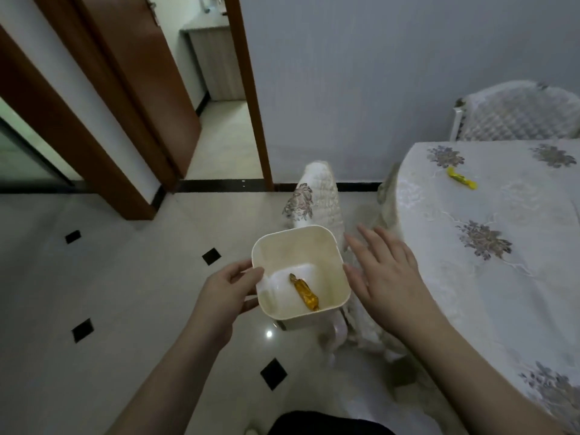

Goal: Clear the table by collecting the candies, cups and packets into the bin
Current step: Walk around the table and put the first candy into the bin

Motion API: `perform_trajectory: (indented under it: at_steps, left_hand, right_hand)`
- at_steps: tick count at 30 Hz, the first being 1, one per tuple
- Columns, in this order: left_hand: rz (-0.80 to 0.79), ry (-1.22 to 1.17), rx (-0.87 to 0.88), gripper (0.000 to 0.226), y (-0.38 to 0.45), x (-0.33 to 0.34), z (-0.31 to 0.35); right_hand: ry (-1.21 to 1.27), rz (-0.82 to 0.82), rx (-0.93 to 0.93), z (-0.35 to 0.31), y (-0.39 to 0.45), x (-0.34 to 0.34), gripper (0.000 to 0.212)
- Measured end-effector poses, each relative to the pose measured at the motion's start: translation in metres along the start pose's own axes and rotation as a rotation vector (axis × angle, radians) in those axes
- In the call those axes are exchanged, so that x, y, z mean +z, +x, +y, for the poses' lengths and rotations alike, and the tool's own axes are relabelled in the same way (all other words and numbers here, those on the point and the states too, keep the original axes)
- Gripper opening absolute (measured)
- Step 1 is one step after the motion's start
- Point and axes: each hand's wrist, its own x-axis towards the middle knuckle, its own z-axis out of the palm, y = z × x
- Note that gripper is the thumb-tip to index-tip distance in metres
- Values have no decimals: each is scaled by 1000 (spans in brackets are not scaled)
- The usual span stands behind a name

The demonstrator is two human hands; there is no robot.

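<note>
While the left hand [227, 288] grips the bin [340, 277] by its left rim, thumb over the edge and fingers down the outer wall, the right hand [381, 271] hangs spread and empty just right of the bin, palm down, holding nothing. The bin sits off the floor [131, 277], between the two hands, left of the table [502, 277].

One candy [303, 291] in a gold wrapper lies on the bin's bottom, toward the near right corner. A second, yellow candy [461, 178] rests on the cloth at the far part of the table, well apart from both hands. No cups or packets show on the visible part of the table; the rest of the top is out of view, so I cannot tell what else remains.

The bin looks like thin, stiff plastic, and with one sweet inside it should be very light; a one-hand pinch at the rim seems enough, though a smooth wall could slip if the bin is tilted. It is best kept level with the mouth up.

The yellow candy should weigh almost nothing. Its wrapper looks glossy and crinkly, likely slick, with twisted ends that flex. A pinch across the firm middle, thumb against two fingers, seems safer than tugging a twisted end, which might unwind. The patterned cloth is soft and may bunch, so lifting beats dragging.
</note>
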Motion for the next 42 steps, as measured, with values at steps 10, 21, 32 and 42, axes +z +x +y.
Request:
perform_trajectory:
  at_steps: [10, 21, 32, 42]
  left_hand:
    - [129, -55, -11, 25, -1, -185, -16]
    - [239, -94, -41, 25, 7, -295, -31]
    - [295, -167, -124, 13, 65, -312, -25]
    - [251, -11, -95, 20, 184, -281, 21]
  right_hand:
    - [22, -50, -127, -166, 31, 47, 56]
    - [-33, -170, -249, -267, 56, 85, 59]
    - [-2, -200, -264, -270, 121, 115, 52]
    - [43, -267, -210, -228, 223, 144, 53]
